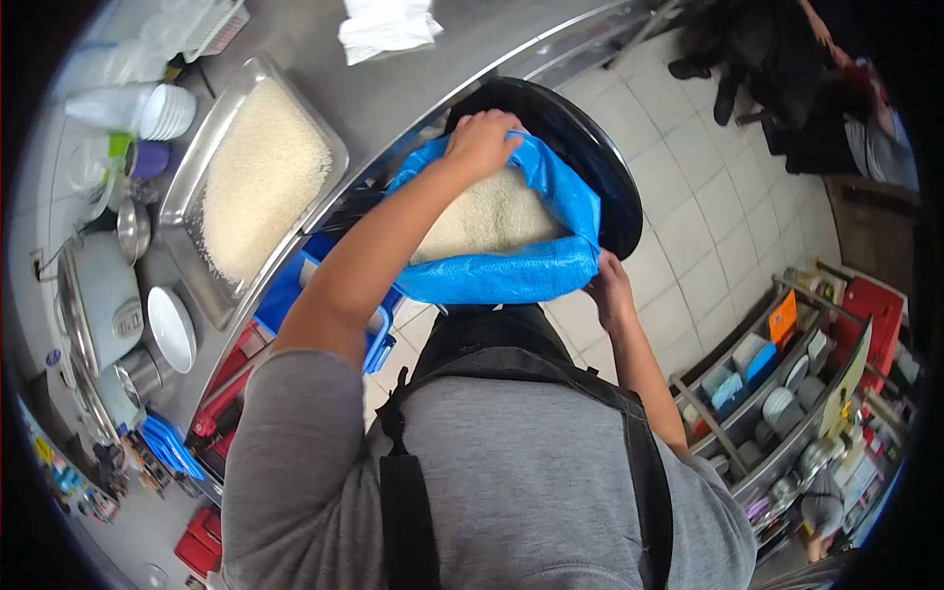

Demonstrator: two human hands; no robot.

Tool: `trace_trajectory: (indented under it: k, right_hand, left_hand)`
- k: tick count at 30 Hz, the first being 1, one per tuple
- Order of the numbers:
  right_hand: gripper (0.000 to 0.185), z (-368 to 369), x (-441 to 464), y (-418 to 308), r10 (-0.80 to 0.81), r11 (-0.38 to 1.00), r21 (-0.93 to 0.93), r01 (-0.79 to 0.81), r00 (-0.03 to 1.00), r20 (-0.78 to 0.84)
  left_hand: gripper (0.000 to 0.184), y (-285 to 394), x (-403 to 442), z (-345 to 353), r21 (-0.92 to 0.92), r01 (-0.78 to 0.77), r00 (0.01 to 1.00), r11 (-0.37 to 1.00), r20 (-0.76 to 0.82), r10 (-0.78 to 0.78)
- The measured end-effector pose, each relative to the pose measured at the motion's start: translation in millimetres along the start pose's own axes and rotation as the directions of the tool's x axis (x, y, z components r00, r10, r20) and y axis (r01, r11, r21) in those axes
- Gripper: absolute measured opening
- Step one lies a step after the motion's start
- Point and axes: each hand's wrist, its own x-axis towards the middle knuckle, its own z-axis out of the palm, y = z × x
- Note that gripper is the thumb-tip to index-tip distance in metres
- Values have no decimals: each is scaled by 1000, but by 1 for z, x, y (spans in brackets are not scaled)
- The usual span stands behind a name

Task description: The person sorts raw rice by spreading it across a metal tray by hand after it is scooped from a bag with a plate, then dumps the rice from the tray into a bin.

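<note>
A blue woven sack (501, 277) with its top rolled open stands in front of my body, and pale rice grains (492, 216) fill its mouth. My left hand (482, 146) reaches across the opening and grips the sack's far rim, its fingers curled over the edge. At the right corner my right hand (612, 287) holds the rim from outside, with its fingers partly hidden behind the sack. Around the far side of the sack curves a round black bin (621, 197). To the left, a metal tray (336, 147) bears a heap of uncooked rice (264, 182).
The steel counter (413, 93) also carries white paper (389, 28), a white bowl (172, 329), stacked white cups (167, 113) and a rice cooker (106, 295). A shelf rack (723, 457) with dishes stands to the right. People in dark clothes (777, 59) are at the upper right.
</note>
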Motion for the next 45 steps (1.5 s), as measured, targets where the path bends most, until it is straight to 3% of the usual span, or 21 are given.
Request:
trace_trajectory:
  k: [1, 3, 4, 6, 8, 10, 11, 13, 16, 19, 20, 23, 26, 29, 30, 33, 34, 37, 39, 41, 45]
  right_hand:
    - [38, -12, -12, 3, -37, 988, -149, 26, 996, -76]
    - [38, -47, -67, 30, 24, 913, -406, 29, 992, 124]
    - [39, -80, -72, 50, 37, 840, -521, 150, 943, 331]
    - [36, -46, -127, 7, 191, 782, -606, 144, 870, 454]
    - [37, -43, -148, -15, 293, 733, -660, 166, 798, 527]
    - [37, -45, -150, -35, 344, 682, -704, 199, 762, 548]
    - [37, -47, -148, -42, 359, 657, -724, 210, 758, 545]
    - [37, -47, -141, -56, 368, 611, -752, 245, 753, 545]
    - [37, -28, -129, -67, 362, 550, -773, 317, 743, 563]
    - [38, 10, -118, -69, 341, 499, -765, 408, 719, 606]
    - [38, 25, -115, -68, 334, 486, -758, 435, 710, 621]
    - [38, 71, -108, -63, 317, 446, -731, 517, 673, 669]
    - [38, 120, -107, -55, 318, 409, -695, 591, 622, 716]
    - [38, 170, -110, -46, 335, 363, -658, 660, 567, 753]
    - [39, 185, -111, -41, 345, 353, -643, 680, 544, 765]
    - [39, 223, -118, -25, 389, 313, -612, 726, 490, 780]
    - [39, 234, -122, -19, 407, 300, -604, 739, 473, 781]
    - [39, 262, -136, 1, 478, 276, -580, 766, 414, 774]
    - [40, 273, -146, 18, 553, 268, -562, 782, 353, 754]
    - [40, 287, -156, 32, 624, 277, -540, 795, 279, 730]
    - [40, 306, -174, 64, 777, 331, -507, 796, 76, 625]
  left_hand:
    - [36, -7, -25, 1, 68, -231, 942, 971, -235, 240]
    - [34, 14, -117, -44, 198, -250, 879, 948, -364, 308]
    - [32, 13, -152, -52, 186, -225, 853, 956, -438, 285]
    - [25, 8, -239, -44, 92, -10, 862, 996, -503, 55]
    - [22, 24, -326, -20, -70, 192, 864, 979, -460, -203]
    - [28, 30, -419, 35, -351, 439, 833, 827, -185, -521]
    - [36, 48, -444, 36, -546, 697, 664, 464, 248, -706]
    - [47, 81, -489, 57, -848, 378, 816, 371, 116, -566]
    - [49, 102, -491, 5, -665, 583, 769, 467, 266, -581]
    - [47, 49, -540, 78, -792, 527, 749, 310, 260, -610]
    - [44, 54, -540, 68, -642, 562, 782, 521, 208, -588]
    - [40, -42, -564, 197, -380, 341, 878, 860, -199, -436]
    - [37, 39, -522, 47, -716, 556, 682, 422, 103, -724]
    - [39, 21, -530, 41, -785, 257, 841, 564, -106, -531]
    - [38, 17, -531, 41, -921, 255, 828, 294, 51, -558]
    - [38, 9, -553, 39, -910, 113, 903, 399, -74, -423]
    - [42, -8, -563, 47, -813, 65, 938, 578, -148, -313]
    - [50, -24, -590, 48, -702, 258, 950, 663, 59, -307]
    - [44, -23, -592, 49, -469, 452, 888, 759, 161, -430]
    - [39, -19, -592, 51, -324, 571, 820, 754, 183, -542]
    - [38, -17, -606, 83, -251, 570, 810, 782, 12, -587]
